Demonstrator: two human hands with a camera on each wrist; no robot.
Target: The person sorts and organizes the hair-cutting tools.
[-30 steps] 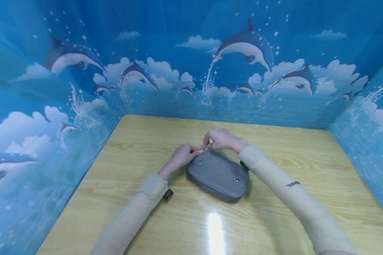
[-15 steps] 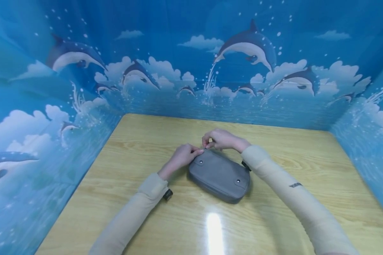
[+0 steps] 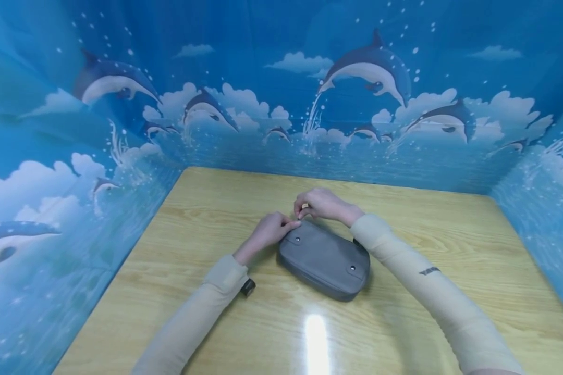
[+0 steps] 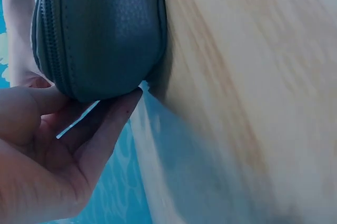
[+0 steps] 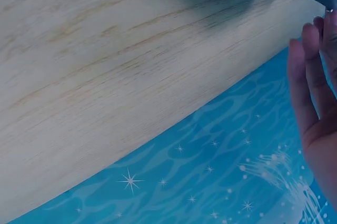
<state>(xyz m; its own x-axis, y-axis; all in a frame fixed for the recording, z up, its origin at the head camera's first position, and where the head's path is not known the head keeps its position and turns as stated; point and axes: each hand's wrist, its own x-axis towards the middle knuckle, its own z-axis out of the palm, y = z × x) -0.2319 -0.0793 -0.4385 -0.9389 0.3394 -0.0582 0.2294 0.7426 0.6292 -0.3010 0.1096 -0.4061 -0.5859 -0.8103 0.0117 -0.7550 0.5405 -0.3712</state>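
Observation:
A grey zippered bag with two metal snaps lies at a slant on the table. Its far left corner is held by my left hand, thumb on top. In the left wrist view that hand's fingers reach under the bag's end, beside the zipper. My right hand is bent over the same corner, thumb and forefinger pinching at the zipper's end; the pull itself is mostly hidden by the fingers. The right wrist view catches the other fingers loosely extended near the bag's edge.
The wooden table extends around the bag on all sides. Blue dolphin-print cloth stands along its back and sides. A small black device is strapped at the left wrist.
My right hand's fingertips have shifted slightly left at the bag's corner. The left hand keeps its hold, and the bag shows only a slight shift right in the view.

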